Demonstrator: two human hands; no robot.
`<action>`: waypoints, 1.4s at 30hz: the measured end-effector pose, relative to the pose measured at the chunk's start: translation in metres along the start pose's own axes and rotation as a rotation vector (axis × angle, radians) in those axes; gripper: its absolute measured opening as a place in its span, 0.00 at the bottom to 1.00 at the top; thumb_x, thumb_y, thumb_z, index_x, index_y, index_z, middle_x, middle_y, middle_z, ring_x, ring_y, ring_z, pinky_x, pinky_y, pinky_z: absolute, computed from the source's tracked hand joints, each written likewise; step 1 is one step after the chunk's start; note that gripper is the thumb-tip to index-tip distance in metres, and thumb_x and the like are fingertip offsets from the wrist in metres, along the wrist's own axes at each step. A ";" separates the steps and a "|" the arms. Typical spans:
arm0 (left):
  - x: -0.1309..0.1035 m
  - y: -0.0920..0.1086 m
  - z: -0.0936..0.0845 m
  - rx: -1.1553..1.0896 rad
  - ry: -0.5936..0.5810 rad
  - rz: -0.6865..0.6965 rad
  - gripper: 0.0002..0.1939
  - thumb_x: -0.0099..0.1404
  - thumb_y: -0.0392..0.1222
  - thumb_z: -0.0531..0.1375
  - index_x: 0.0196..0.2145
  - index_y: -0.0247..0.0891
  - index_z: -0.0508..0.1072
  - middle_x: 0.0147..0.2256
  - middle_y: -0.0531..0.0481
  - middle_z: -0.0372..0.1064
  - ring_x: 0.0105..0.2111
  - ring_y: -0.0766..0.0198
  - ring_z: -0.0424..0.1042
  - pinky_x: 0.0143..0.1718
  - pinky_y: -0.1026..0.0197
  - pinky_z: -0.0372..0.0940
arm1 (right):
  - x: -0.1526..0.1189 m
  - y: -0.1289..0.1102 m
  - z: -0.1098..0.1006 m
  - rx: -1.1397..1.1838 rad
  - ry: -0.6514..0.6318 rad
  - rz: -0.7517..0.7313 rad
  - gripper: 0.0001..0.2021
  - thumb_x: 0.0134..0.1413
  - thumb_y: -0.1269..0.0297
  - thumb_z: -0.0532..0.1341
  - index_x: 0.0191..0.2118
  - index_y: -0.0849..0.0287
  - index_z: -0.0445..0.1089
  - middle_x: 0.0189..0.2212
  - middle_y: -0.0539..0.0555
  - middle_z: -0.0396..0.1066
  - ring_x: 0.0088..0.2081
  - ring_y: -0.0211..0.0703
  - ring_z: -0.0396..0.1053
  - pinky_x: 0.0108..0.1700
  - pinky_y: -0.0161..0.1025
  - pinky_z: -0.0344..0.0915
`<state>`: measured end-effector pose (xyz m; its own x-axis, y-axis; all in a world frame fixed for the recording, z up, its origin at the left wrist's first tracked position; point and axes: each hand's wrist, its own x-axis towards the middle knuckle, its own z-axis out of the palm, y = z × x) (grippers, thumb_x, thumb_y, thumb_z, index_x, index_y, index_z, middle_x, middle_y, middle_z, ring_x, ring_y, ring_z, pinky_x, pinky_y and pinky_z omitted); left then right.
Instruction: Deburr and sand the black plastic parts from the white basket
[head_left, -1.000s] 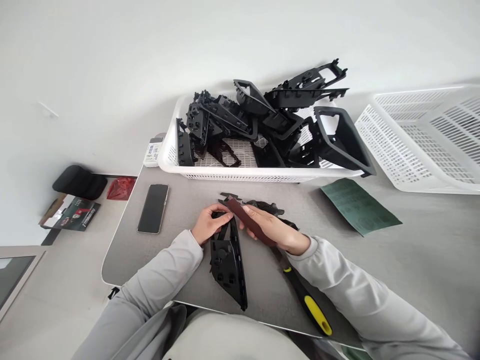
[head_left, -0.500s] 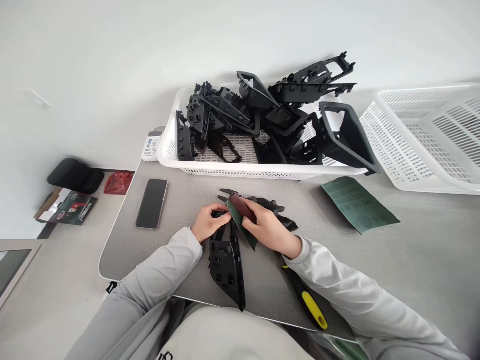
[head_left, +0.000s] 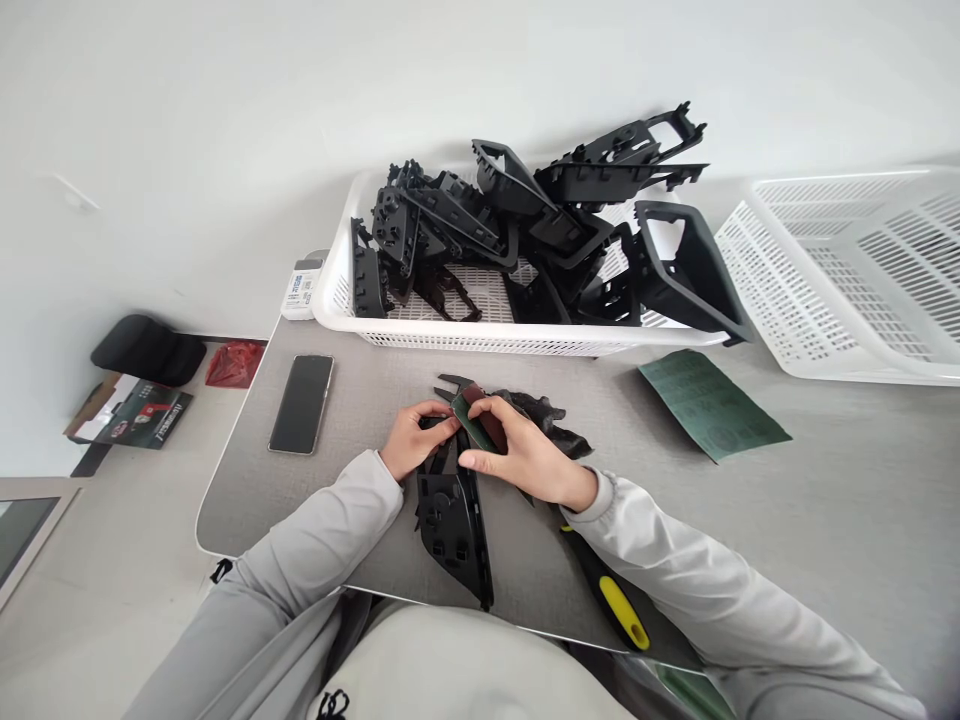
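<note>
My left hand (head_left: 414, 437) pinches the upper end of a black plastic trim part (head_left: 452, 525), whose broad, pointed end lies toward me at the table's front edge. My right hand (head_left: 529, 455) holds a folded piece of sandpaper (head_left: 480, 418), green on one face and reddish brown on the other, beside the part's top. Its thumb stretches out below the sheet. Behind the right hand lie dark calipers (head_left: 453, 384) and a crumpled black glove-like item (head_left: 551, 420). Under my right forearm is a black and yellow tool handle (head_left: 621, 605).
A white basket (head_left: 480, 338) full of black plastic parts stands at the back, with another white basket (head_left: 814, 345) to its right. A phone (head_left: 301, 404) lies on the left. A green sandpaper sheet (head_left: 714, 405) rests on the right. A small white box (head_left: 303, 290) sits by the basket.
My right hand has shifted its hold on the sandpaper: the thumb has come away from the sheet and less of the green face shows. My left hand stays on the trim part.
</note>
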<state>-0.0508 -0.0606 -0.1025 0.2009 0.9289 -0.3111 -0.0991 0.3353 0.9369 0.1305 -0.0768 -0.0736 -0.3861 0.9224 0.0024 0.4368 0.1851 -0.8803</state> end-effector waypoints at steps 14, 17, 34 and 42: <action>0.003 -0.005 0.000 -0.126 -0.026 -0.113 0.25 0.44 0.57 0.70 0.29 0.35 0.69 0.15 0.61 0.56 0.11 0.78 0.48 0.13 0.69 0.39 | -0.005 -0.001 0.001 0.010 -0.078 -0.107 0.14 0.64 0.60 0.50 0.49 0.55 0.69 0.44 0.58 0.66 0.48 0.48 0.66 0.53 0.49 0.65; 0.003 -0.004 0.001 -0.130 0.024 -0.120 0.25 0.42 0.57 0.70 0.28 0.35 0.69 0.17 0.60 0.59 0.12 0.78 0.50 0.14 0.70 0.40 | -0.006 0.002 0.007 -0.067 -0.073 -0.057 0.16 0.65 0.61 0.48 0.52 0.56 0.67 0.43 0.59 0.64 0.45 0.48 0.68 0.51 0.50 0.67; 0.003 0.000 0.004 -0.182 0.098 -0.111 0.24 0.41 0.55 0.71 0.26 0.36 0.68 0.18 0.60 0.57 0.13 0.78 0.52 0.13 0.71 0.40 | -0.009 -0.003 0.010 -0.240 -0.082 0.000 0.17 0.63 0.65 0.48 0.54 0.58 0.64 0.44 0.60 0.63 0.43 0.49 0.71 0.47 0.49 0.70; 0.003 -0.002 0.003 -0.156 0.092 -0.115 0.24 0.41 0.57 0.70 0.26 0.36 0.68 0.17 0.61 0.56 0.12 0.78 0.50 0.13 0.70 0.40 | -0.008 -0.005 0.005 -0.197 -0.088 0.023 0.14 0.62 0.65 0.48 0.47 0.57 0.67 0.42 0.59 0.64 0.41 0.47 0.71 0.47 0.47 0.69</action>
<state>-0.0474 -0.0586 -0.1044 0.1307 0.8913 -0.4341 -0.2319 0.4532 0.8607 0.1277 -0.0868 -0.0719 -0.4399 0.8957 -0.0652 0.5929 0.2351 -0.7702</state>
